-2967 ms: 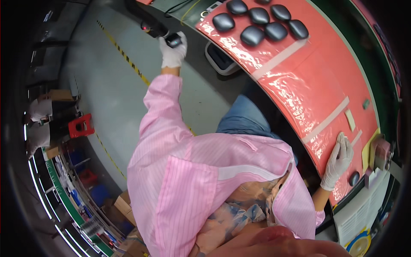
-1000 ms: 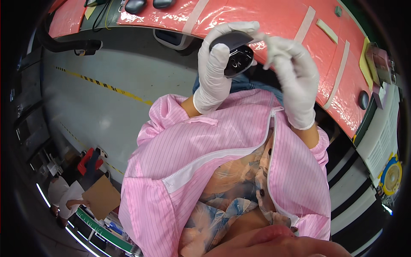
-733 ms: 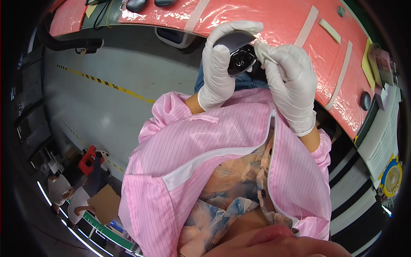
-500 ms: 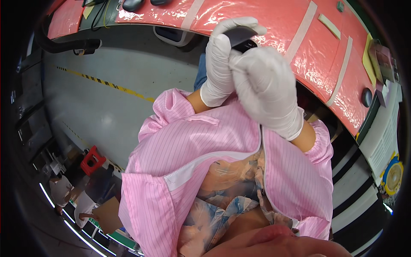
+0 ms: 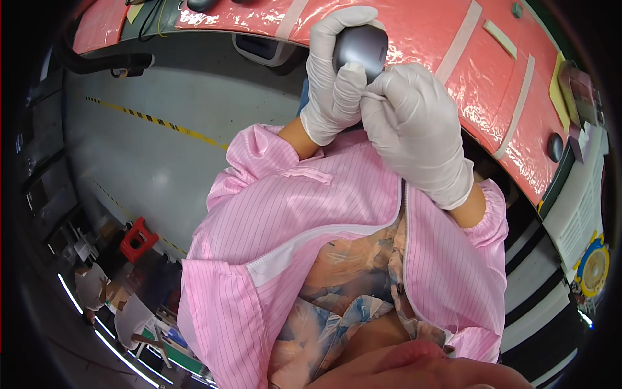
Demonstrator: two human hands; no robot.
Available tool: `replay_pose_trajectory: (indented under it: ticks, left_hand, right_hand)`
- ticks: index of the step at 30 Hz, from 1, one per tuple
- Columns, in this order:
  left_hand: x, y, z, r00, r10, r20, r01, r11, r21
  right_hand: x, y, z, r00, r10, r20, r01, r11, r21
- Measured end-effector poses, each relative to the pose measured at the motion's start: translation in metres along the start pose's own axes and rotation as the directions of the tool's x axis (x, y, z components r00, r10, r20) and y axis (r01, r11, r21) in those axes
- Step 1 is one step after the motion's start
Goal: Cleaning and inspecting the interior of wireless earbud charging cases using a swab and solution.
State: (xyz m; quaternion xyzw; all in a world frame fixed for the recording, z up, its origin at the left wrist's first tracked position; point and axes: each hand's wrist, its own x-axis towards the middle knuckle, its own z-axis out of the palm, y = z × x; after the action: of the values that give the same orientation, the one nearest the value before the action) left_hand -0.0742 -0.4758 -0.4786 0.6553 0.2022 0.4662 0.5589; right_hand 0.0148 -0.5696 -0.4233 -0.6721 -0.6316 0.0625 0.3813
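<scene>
My left hand (image 5: 334, 84), in a white glove, wraps round a smooth, dark grey, rounded case (image 5: 361, 50), its glossy curved face turned up. The left thumb presses on its lower edge, and the fingers curl behind its far side. My right hand (image 5: 418, 123), gloved in white too, is closed beside the case's lower right edge. Its thumb and fingers are pinched together, and a thin white fold shows near their tips. Whatever lies between those fingertips is hidden. Both hands are raised in front of my chest, by the near edge of the red-covered table (image 5: 427, 32).
Dark rounded pieces (image 5: 555, 148) lie on the table's right end and at its far left. A pale strip (image 5: 500, 39) and a small green block (image 5: 516, 10) sit farther back. At right is a blue-and-yellow fan (image 5: 593, 264). A red stool (image 5: 138, 240) and people stand behind left.
The case has turned in my left hand so that its broad, shiny face shows instead of its dark edge. My right hand has shifted slightly right and down, fingers still closed.
</scene>
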Motion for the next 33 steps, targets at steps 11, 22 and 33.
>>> replay_pose_trajectory:
  ticks: [11, 22, 33]
  left_hand:
    - [0.009, -0.001, 0.013, 0.939, -0.345, 0.018, 0.293, 0.77, -0.567]
    - [0.005, 0.024, 0.012, 0.619, -0.758, 0.203, 0.602, 0.292, -0.743]
    - [-0.002, 0.02, 0.017, 0.616, -0.582, 0.532, 0.758, 0.253, -0.601]
  right_hand:
    - [-0.004, 0.026, -0.017, 0.881, 0.409, 0.236, -0.383, 0.327, 0.864]
    - [-0.025, 0.05, -0.012, 0.985, 0.037, -0.169, -0.017, 0.993, 0.116]
    - [0.023, 0.057, -0.039, 0.909, -0.41, 0.079, 0.417, 0.883, -0.215]
